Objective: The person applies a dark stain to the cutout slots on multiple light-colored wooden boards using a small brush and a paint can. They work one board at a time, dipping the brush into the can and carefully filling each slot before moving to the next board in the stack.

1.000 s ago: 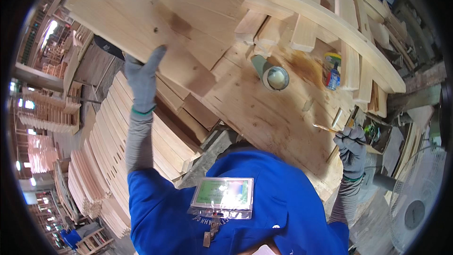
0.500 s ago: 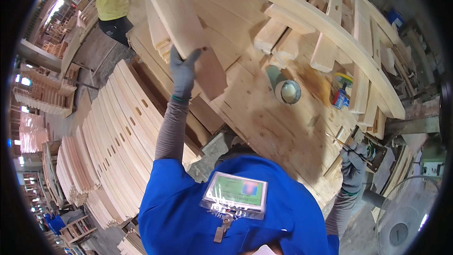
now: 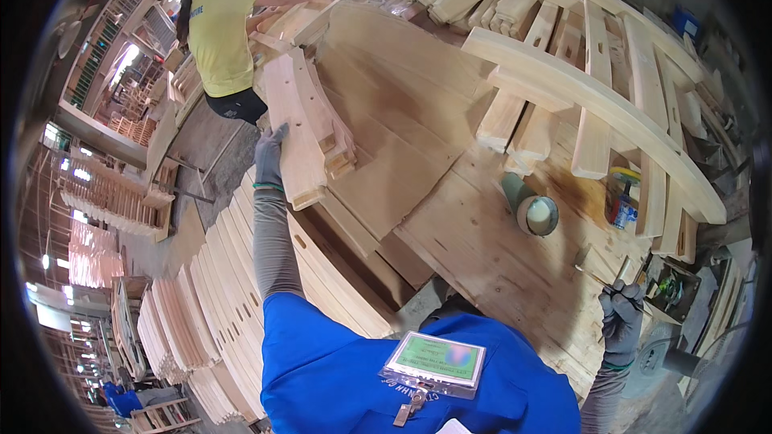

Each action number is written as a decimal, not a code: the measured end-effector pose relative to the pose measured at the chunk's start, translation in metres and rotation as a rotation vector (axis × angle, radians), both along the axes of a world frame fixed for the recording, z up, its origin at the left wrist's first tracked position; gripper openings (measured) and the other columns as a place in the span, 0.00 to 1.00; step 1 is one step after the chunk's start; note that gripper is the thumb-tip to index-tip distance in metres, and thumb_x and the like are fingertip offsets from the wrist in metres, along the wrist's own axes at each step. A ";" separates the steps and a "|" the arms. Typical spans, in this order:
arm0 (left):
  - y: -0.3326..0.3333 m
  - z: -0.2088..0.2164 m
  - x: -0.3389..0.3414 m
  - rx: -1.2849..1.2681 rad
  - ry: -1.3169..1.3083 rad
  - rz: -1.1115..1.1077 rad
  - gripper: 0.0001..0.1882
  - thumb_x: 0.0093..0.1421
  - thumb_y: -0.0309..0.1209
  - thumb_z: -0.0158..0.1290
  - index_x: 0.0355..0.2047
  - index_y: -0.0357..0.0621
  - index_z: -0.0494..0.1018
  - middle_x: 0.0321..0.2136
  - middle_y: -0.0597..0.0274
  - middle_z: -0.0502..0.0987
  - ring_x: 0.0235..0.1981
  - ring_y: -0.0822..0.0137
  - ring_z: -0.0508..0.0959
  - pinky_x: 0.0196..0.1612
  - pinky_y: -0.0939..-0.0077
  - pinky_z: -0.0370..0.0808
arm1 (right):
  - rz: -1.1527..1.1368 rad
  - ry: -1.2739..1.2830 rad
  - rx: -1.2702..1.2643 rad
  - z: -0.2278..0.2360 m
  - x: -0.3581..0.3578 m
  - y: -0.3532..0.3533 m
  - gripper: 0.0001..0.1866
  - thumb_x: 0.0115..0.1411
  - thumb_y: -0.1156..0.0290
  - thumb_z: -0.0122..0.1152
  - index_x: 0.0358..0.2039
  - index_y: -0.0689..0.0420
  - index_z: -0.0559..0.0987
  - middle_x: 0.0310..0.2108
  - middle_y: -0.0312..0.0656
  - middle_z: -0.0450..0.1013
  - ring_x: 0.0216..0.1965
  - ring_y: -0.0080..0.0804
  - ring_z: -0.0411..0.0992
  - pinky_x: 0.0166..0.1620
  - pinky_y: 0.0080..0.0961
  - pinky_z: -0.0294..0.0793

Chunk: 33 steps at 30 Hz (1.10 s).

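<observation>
My left hand (image 3: 269, 159), in a grey glove, grips the left edge of a pale curved wooden board (image 3: 296, 133), thumb on top and fingers partly hidden. The board lies beside and partly over a small stack of similar curved pieces (image 3: 342, 153) at the table's far left. At the right table edge, my gloved right hand (image 3: 622, 325) is closed around a thin stick (image 3: 599, 275), of which only a short length shows. Nearest to that hand is an open box of small items (image 3: 671, 289). An open can (image 3: 537, 215) with pale contents stands on the table.
Slatted curved wooden frames (image 3: 595, 96) rest at the right of the plywood table (image 3: 490, 249). A small blue-and-red container (image 3: 623, 210) stands beside them. Stacked slotted boards (image 3: 209, 273) fill the left side. A person in yellow (image 3: 221, 40) stands at far left; a fan (image 3: 683, 362) is lower right.
My left hand has moved left with the board, which now lies down by the small stack. The right hand stays near the table edge. The person in yellow has come further into view, arm outstretched.
</observation>
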State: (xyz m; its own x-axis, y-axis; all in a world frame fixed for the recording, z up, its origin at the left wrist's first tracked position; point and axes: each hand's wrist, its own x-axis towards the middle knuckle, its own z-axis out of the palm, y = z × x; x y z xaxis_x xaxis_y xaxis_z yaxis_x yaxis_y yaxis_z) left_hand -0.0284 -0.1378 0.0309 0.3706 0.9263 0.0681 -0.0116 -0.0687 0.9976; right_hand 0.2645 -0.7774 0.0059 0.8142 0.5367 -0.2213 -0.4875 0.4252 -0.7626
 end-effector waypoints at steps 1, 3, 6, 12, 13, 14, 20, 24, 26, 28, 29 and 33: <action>0.007 -0.013 0.012 0.030 0.047 0.006 0.19 0.58 0.37 0.52 0.45 0.36 0.72 0.34 0.60 0.77 0.32 0.73 0.76 0.36 0.81 0.72 | -0.017 -0.013 -0.022 0.004 -0.001 0.002 0.09 0.51 0.86 0.54 0.32 0.59 0.71 0.36 0.43 0.71 0.39 0.38 0.73 0.43 0.30 0.79; 0.024 -0.037 0.031 0.167 0.225 0.055 0.19 0.58 0.38 0.52 0.42 0.34 0.74 0.33 0.61 0.78 0.31 0.73 0.74 0.37 0.80 0.70 | -0.052 -0.020 -0.052 0.011 -0.006 0.007 0.09 0.50 0.87 0.54 0.31 0.59 0.71 0.36 0.43 0.71 0.39 0.38 0.73 0.43 0.31 0.79; 0.077 -0.036 0.019 0.682 0.503 0.118 0.18 0.58 0.37 0.52 0.43 0.34 0.74 0.33 0.59 0.78 0.31 0.73 0.74 0.37 0.79 0.70 | -0.046 0.009 -0.056 0.014 -0.013 0.016 0.10 0.51 0.87 0.54 0.32 0.59 0.71 0.37 0.42 0.71 0.39 0.35 0.72 0.43 0.27 0.79; 0.097 0.003 0.071 -0.199 -0.429 0.016 0.11 0.59 0.33 0.50 0.36 0.37 0.72 0.29 0.62 0.75 0.29 0.68 0.75 0.37 0.71 0.74 | -0.172 0.003 -0.119 0.016 -0.026 0.030 0.07 0.50 0.84 0.55 0.25 0.59 0.68 0.30 0.41 0.68 0.33 0.32 0.71 0.39 0.22 0.76; 0.061 -0.014 0.119 -0.274 -0.412 -0.155 0.11 0.59 0.33 0.50 0.38 0.38 0.72 0.29 0.63 0.74 0.30 0.69 0.75 0.35 0.71 0.74 | -0.109 -0.074 -0.041 0.020 -0.025 0.021 0.06 0.50 0.83 0.55 0.25 0.59 0.68 0.30 0.42 0.68 0.34 0.31 0.70 0.39 0.23 0.76; 0.018 -0.022 0.151 -0.317 -0.384 -0.323 0.11 0.59 0.33 0.50 0.39 0.39 0.72 0.29 0.64 0.73 0.30 0.70 0.74 0.34 0.72 0.75 | -0.208 -0.099 -0.205 0.024 -0.025 0.014 0.06 0.51 0.82 0.55 0.25 0.59 0.68 0.30 0.42 0.68 0.33 0.31 0.70 0.40 0.24 0.75; -0.191 -0.070 0.207 -0.568 0.216 -0.881 0.17 0.57 0.38 0.53 0.41 0.39 0.73 0.31 0.64 0.73 0.30 0.71 0.74 0.40 0.75 0.75 | -0.242 0.094 -0.094 0.018 -0.014 0.030 0.06 0.52 0.85 0.53 0.29 0.60 0.71 0.35 0.43 0.71 0.39 0.36 0.73 0.44 0.29 0.78; -0.269 -0.162 0.223 -0.948 -0.080 -0.924 0.14 0.61 0.37 0.49 0.40 0.40 0.73 0.32 0.65 0.75 0.31 0.73 0.75 0.37 0.78 0.73 | -0.273 0.011 -0.117 0.013 -0.025 0.030 0.05 0.54 0.82 0.52 0.32 0.60 0.71 0.35 0.42 0.71 0.37 0.32 0.71 0.42 0.25 0.76; -0.308 -0.164 0.253 -0.894 -0.052 -0.784 0.13 0.60 0.37 0.51 0.38 0.41 0.73 0.32 0.65 0.75 0.32 0.74 0.74 0.35 0.79 0.73 | -0.269 -0.088 -0.164 0.010 -0.029 0.011 0.02 0.57 0.79 0.49 0.32 0.60 0.70 0.33 0.41 0.69 0.35 0.28 0.69 0.38 0.18 0.72; -0.313 -0.179 0.258 -0.699 0.074 -0.698 0.14 0.58 0.38 0.52 0.37 0.40 0.73 0.28 0.65 0.74 0.28 0.74 0.73 0.31 0.77 0.73 | -0.119 -0.089 -0.020 -0.010 -0.026 -0.008 0.07 0.58 0.78 0.50 0.38 0.63 0.71 0.36 0.42 0.69 0.38 0.28 0.69 0.42 0.20 0.74; -0.316 -0.181 0.255 -0.706 0.096 -0.659 0.13 0.57 0.37 0.51 0.34 0.40 0.74 0.26 0.64 0.74 0.24 0.73 0.73 0.28 0.76 0.72 | -0.293 0.002 -0.133 -0.015 -0.027 -0.008 0.10 0.59 0.77 0.50 0.41 0.64 0.70 0.36 0.42 0.70 0.39 0.29 0.69 0.47 0.21 0.74; -0.331 -0.164 0.226 -0.729 -0.063 -0.562 0.15 0.59 0.39 0.51 0.37 0.39 0.73 0.30 0.63 0.76 0.28 0.71 0.76 0.31 0.74 0.77 | -0.044 -0.088 -0.026 -0.025 0.009 -0.016 0.10 0.61 0.76 0.49 0.42 0.66 0.72 0.41 0.45 0.71 0.42 0.29 0.70 0.47 0.21 0.74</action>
State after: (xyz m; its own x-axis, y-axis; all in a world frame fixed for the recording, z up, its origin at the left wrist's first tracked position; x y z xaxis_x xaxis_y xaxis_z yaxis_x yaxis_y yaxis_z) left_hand 0.1981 -0.4693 -0.1331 0.7945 0.4327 -0.4260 0.0916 0.6081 0.7885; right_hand 0.2731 -0.7930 -0.0195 0.8535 0.4954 -0.1617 -0.3999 0.4238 -0.8127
